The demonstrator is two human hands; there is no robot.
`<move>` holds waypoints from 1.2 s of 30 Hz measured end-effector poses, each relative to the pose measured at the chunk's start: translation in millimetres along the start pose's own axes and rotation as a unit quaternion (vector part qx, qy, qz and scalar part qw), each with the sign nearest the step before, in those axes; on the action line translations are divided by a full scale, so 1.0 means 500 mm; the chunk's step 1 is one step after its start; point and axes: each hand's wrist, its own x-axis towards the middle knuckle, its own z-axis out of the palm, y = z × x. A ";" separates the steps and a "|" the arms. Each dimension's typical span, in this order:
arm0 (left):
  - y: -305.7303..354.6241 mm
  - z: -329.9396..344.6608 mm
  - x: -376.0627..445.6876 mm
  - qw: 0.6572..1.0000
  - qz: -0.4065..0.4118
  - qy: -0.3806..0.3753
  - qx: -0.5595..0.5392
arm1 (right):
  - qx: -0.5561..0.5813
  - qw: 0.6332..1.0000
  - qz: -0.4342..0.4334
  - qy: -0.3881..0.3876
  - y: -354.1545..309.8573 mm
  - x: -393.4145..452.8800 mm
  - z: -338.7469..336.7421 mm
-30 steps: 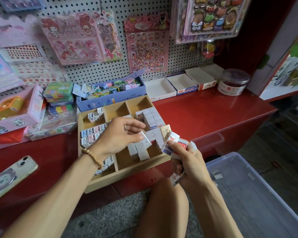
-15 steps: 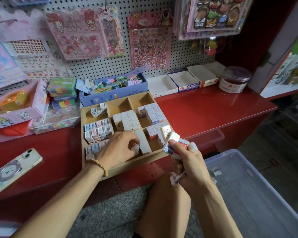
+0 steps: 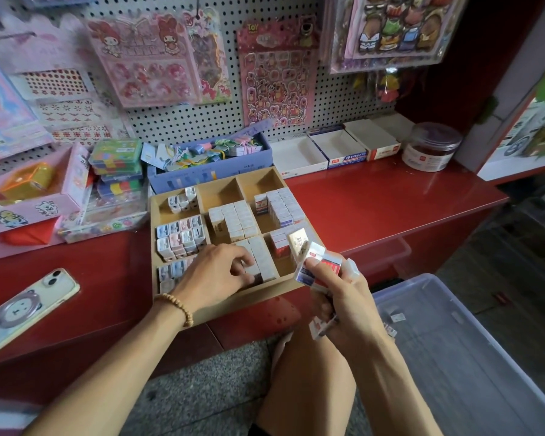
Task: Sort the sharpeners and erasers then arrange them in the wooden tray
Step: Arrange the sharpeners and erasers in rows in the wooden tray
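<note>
Head view: tray [image 3: 183, 297] mostly filled, two far cells bare. Left hand [image 3: 216, 273] pinches a near-row eraser [image 3: 255, 268]; right hand [image 3: 340, 297] grips several erasers [image 3: 318, 267] not yet placed.

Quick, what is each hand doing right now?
Left hand: fingers curled on a white eraser in the wooden tray.
Right hand: holding a bunch of erasers.

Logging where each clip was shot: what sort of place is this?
Probably a small stationery shop: sticker sheets hang on a pegboard, and a wooden tray of boxed erasers sits on the red counter.
</note>
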 end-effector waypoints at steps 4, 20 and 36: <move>0.005 -0.019 -0.003 0.991 0.023 0.084 -0.099 | -0.135 0.987 -0.085 -0.017 0.013 -0.004 0.003; -0.045 -0.062 -0.004 0.958 -0.045 0.134 -0.248 | -0.107 0.993 -0.041 -0.015 0.073 0.001 0.021; -0.107 -0.053 0.161 0.985 0.035 0.114 0.127 | 0.034 0.996 0.024 0.079 0.063 0.052 0.049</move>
